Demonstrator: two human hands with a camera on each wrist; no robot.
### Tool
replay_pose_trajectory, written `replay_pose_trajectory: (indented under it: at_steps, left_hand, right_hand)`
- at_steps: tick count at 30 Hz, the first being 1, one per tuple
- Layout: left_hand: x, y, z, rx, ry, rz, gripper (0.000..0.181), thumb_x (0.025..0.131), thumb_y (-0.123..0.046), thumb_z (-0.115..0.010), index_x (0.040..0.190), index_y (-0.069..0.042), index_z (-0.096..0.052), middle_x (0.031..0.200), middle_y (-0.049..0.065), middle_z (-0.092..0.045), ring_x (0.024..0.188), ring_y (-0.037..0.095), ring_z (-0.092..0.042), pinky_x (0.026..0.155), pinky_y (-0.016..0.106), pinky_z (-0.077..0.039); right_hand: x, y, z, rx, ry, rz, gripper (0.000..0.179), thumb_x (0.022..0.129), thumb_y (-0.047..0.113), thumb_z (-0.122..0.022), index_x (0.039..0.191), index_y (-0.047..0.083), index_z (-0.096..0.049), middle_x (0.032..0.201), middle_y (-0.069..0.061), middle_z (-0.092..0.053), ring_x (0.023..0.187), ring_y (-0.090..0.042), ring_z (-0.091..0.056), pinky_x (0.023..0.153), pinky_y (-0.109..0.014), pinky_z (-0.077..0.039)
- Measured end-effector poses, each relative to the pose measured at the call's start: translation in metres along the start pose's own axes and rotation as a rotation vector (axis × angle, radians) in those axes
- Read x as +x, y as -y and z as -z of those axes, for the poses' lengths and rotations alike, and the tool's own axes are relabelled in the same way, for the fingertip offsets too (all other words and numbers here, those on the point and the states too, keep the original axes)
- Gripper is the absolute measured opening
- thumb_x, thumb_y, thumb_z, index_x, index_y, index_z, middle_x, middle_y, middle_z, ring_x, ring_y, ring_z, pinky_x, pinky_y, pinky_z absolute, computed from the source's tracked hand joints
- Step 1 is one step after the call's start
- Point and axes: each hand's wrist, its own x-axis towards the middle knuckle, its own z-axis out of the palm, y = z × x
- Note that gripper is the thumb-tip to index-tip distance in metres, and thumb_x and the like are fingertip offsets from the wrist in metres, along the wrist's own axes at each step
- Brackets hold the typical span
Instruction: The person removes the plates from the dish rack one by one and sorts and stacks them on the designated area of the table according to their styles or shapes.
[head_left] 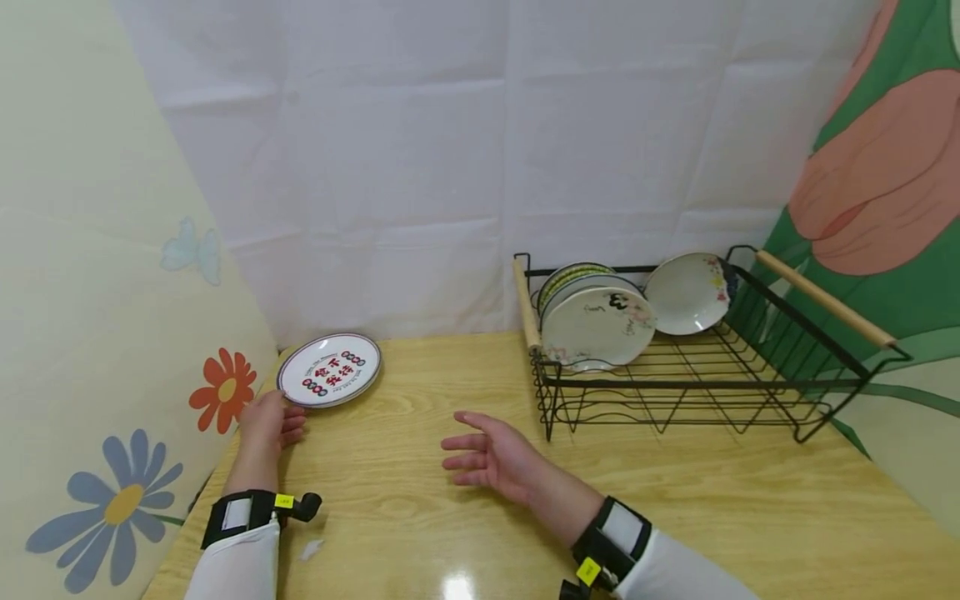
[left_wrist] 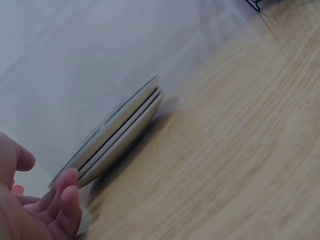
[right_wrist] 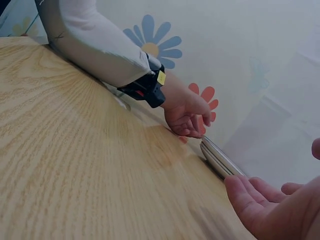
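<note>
A small stack of plates lies on the table at the left; the top one is white with a dark rim and red characters. Edge-on in the left wrist view, the stacked plates show their pale rims. My left hand is at the stack's near left edge, fingers loosely bent; whether it touches the rim I cannot tell. My right hand hovers over the middle of the table, fingers spread and holding nothing. In the right wrist view, the left hand is beside the stack's end.
A black wire dish rack with wooden handles stands at the right. Several plates lean upright in its left part, and a flowered dish leans at its back. White cloth hangs behind the table.
</note>
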Motion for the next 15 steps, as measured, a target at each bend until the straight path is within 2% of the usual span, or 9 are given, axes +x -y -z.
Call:
replay_pose_trajectory:
  at_steps: [4, 9, 10, 12, 15]
  left_hand:
    - [0.002, 0.0, 0.007, -0.052, -0.113, -0.052, 0.054, 0.107, -0.04, -0.038, 0.156, -0.015, -0.042, 0.107, 0.003, -0.06, 0.07, 0.013, -0.063, 0.06, 0.025, -0.056]
    - [0.0, -0.011, 0.006, -0.174, -0.173, -0.081, 0.054, 0.106, -0.035, -0.039, 0.158, -0.021, -0.041, 0.111, -0.003, -0.059, 0.084, 0.011, -0.058, 0.062, 0.02, -0.05]
    - [-0.002, -0.015, 0.004, -0.194, -0.176, -0.089, 0.055, 0.106, -0.034, -0.04, 0.159, -0.022, -0.04, 0.114, -0.003, -0.06, 0.087, 0.011, -0.057, 0.063, 0.02, -0.05]
    - [-0.008, -0.023, -0.001, -0.198, -0.173, -0.123, 0.057, 0.105, -0.031, -0.042, 0.161, -0.022, -0.036, 0.131, 0.001, -0.06, 0.095, 0.011, -0.057, 0.067, 0.019, -0.048]
    - [-0.02, -0.035, -0.011, -0.189, -0.117, -0.162, 0.06, 0.106, -0.03, -0.042, 0.164, -0.024, -0.029, 0.153, 0.007, -0.051, 0.115, 0.016, -0.057, 0.083, 0.022, -0.051]
  right_hand:
    - [-0.002, 0.006, -0.003, -0.069, 0.045, 0.018, 0.071, 0.105, 0.046, -0.048, 0.16, 0.005, -0.028, 0.153, -0.031, -0.046, 0.128, -0.042, -0.061, 0.105, -0.051, -0.054]
    - [-0.008, 0.03, -0.003, -0.25, 0.115, 0.066, 0.066, 0.107, 0.045, -0.045, 0.159, 0.006, -0.035, 0.158, -0.024, -0.045, 0.143, -0.044, -0.046, 0.118, -0.059, -0.039]
    - [-0.01, 0.036, -0.002, -0.283, 0.127, 0.081, 0.064, 0.107, 0.045, -0.045, 0.158, 0.007, -0.038, 0.158, -0.022, -0.045, 0.144, -0.042, -0.046, 0.119, -0.059, -0.037]
    - [-0.015, 0.052, -0.001, -0.35, 0.157, 0.121, 0.061, 0.108, 0.043, -0.043, 0.158, 0.007, -0.038, 0.158, -0.02, -0.046, 0.145, -0.04, -0.046, 0.119, -0.059, -0.036]
    - [-0.025, 0.08, 0.001, -0.417, 0.186, 0.185, 0.057, 0.109, 0.038, -0.042, 0.158, 0.009, -0.038, 0.159, -0.018, -0.046, 0.145, -0.037, -0.045, 0.12, -0.058, -0.036]
